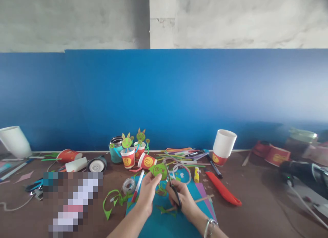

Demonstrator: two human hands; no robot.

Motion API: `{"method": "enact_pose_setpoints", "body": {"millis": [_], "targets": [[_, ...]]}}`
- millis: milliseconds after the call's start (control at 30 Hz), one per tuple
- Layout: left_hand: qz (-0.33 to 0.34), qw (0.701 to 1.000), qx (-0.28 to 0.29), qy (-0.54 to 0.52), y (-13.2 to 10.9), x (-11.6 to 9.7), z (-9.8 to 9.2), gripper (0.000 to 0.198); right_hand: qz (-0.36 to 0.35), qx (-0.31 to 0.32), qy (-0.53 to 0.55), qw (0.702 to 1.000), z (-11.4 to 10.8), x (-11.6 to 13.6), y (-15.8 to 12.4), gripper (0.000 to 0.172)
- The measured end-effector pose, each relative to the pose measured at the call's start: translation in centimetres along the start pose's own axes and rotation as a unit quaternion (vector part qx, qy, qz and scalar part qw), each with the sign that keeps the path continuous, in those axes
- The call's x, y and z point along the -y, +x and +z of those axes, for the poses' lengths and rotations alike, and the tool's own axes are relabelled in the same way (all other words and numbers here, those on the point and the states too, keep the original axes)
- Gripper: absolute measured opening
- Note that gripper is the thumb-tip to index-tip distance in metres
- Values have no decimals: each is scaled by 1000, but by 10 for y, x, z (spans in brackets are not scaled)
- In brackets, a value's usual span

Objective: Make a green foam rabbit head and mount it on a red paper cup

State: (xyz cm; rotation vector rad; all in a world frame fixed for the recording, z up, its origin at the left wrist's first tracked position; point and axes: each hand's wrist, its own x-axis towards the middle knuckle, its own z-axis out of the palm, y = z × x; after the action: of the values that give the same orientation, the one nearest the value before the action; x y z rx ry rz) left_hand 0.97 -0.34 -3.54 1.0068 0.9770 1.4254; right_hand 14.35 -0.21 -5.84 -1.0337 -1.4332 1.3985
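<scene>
Between thumb and fingers, my left hand (pixel 147 192) grips a green paper face (pixel 159 170) with drawn eyes. My right hand (pixel 182 197) is closed round black-handled scissors (pixel 175 193), whose blades point up beside the paper's right edge. Whether the blades touch it, I cannot tell. Below both hands lies a blue sheet (pixel 153 222) with green scraps (pixel 166 210) and a thin wooden stick (pixel 203 198). A red-and-white marker (pixel 138 186) and a tape roll (pixel 128 186) lie left of my left hand.
Paper cups with green animal faces (pixel 127 157) stand behind, near a teal jar (pixel 116 152). Coloured pipe cleaners (pixel 179 154) are heaped at the back. To the right are a glue stick (pixel 196 174), a red pouch (pixel 222 188) and stacked cups (pixel 224 144). A blue partition (pixel 164 94) bounds the table.
</scene>
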Motion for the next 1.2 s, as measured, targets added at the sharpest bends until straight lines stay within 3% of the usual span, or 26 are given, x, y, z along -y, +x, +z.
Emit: {"method": "enact_pose_setpoints", "body": {"millis": [567, 1200], "targets": [[17, 1000, -5, 18, 4, -3, -4, 29, 32, 4, -5, 999, 2, 1, -1, 26], [19, 1000, 1, 15, 8, -1, -5, 18, 36, -3, 4, 999, 2, 3, 0, 31]]}}
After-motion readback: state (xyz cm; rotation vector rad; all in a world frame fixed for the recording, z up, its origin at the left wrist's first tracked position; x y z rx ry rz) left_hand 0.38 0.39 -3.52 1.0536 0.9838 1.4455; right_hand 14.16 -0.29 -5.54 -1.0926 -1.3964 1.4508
